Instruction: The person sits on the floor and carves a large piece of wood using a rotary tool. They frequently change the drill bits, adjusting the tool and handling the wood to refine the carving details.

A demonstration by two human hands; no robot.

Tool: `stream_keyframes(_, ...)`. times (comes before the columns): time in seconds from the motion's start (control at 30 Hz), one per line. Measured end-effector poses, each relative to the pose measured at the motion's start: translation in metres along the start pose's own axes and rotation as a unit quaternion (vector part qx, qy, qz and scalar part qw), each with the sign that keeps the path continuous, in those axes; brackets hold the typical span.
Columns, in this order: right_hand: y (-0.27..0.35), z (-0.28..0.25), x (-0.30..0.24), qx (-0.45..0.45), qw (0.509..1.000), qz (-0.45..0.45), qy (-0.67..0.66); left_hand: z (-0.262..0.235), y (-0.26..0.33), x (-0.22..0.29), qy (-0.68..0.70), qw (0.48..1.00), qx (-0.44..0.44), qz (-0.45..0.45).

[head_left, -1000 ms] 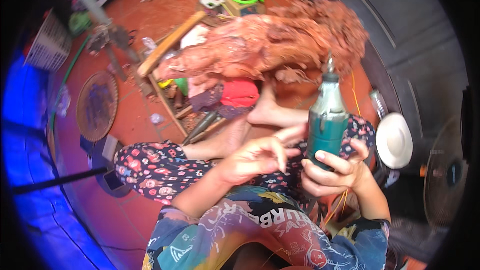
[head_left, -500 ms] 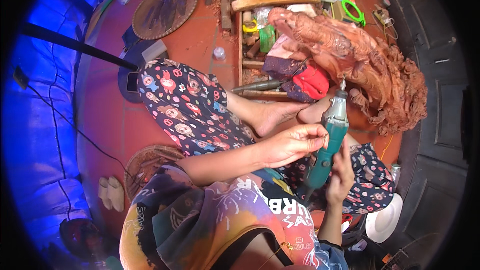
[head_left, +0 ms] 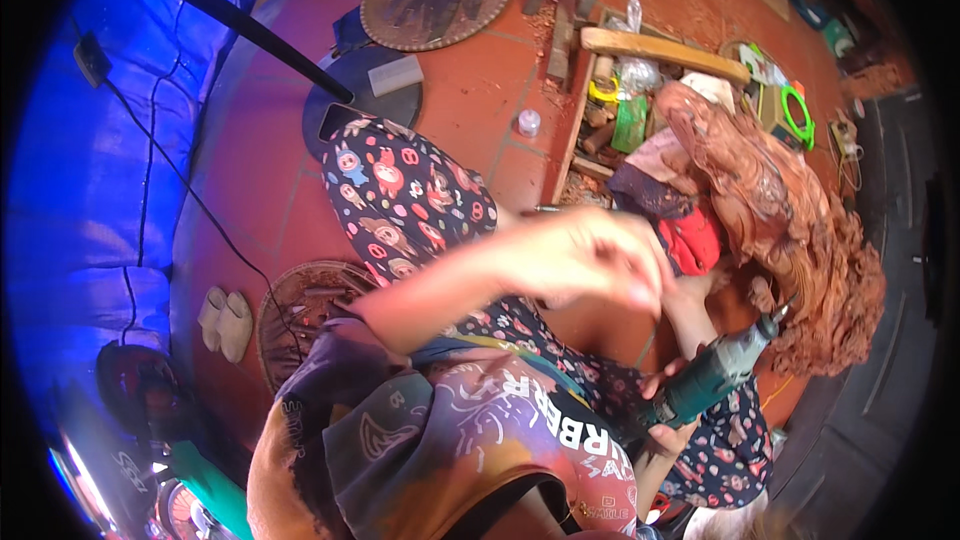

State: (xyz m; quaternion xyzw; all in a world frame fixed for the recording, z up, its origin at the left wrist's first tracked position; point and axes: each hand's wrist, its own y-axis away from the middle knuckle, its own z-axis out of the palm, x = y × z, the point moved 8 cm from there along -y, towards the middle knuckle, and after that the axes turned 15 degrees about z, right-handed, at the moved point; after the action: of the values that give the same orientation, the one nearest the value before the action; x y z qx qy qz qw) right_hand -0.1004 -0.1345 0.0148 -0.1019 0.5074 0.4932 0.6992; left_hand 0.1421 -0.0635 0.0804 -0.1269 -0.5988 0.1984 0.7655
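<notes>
My right hand (head_left: 676, 430) is wrapped around the body of a green and grey rotary tool (head_left: 705, 380), low at the right over my lap. The tool's thin metal bit points up and right, close to the lower side of a large reddish-brown wood carving (head_left: 770, 180); I cannot tell whether they touch. My left hand (head_left: 605, 260) is raised over my lap, apart from the tool, and smeared by motion. Its fingers look bent, but what they hold, if anything, cannot be made out. A red cloth (head_left: 690, 240) lies against the carving, beside my foot.
Ahead, a wooden tray (head_left: 568, 155) holds tools, tape and scraps, with a curved wooden piece (head_left: 665, 52) across it. A round woven tray (head_left: 385, 12) with dark tools lies far left. A small bottle (head_left: 529, 122) stands on the tiles. Left are a basket (head_left: 268, 340) and slippers (head_left: 236, 325).
My left hand has come off the tool's front and moved up and left. The tool in my right hand has swung lower and right, tilting rightward. The whole view has shifted too.
</notes>
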Motion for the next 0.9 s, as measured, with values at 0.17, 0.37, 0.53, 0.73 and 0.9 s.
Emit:
stream_keyframes(0.17,-0.015,0.022,0.009,-0.061,0.992,0.111,-0.004,-0.175,-0.006,0.04,-0.29,0.927,0.225,-0.076)
stream_keyframes(0.37,-0.045,0.021,0.03,-0.151,0.961,0.227,0.055,-0.259,-0.002,-0.007,-0.333,0.897,0.219,-0.191)
stream_keyframes(0.53,-0.056,0.013,0.046,-0.169,0.947,0.27,0.048,-0.289,-0.011,-0.038,-0.364,0.874,0.206,-0.249)
stream_keyframes(0.73,-0.059,0.009,0.049,-0.116,0.952,0.28,0.039,-0.343,0.005,-0.101,-0.287,0.889,0.226,-0.277)
stream_keyframes(0.9,-0.062,0.011,0.053,-0.116,0.947,0.292,0.062,-0.4,0.056,-0.1,-0.322,0.841,0.326,-0.287)
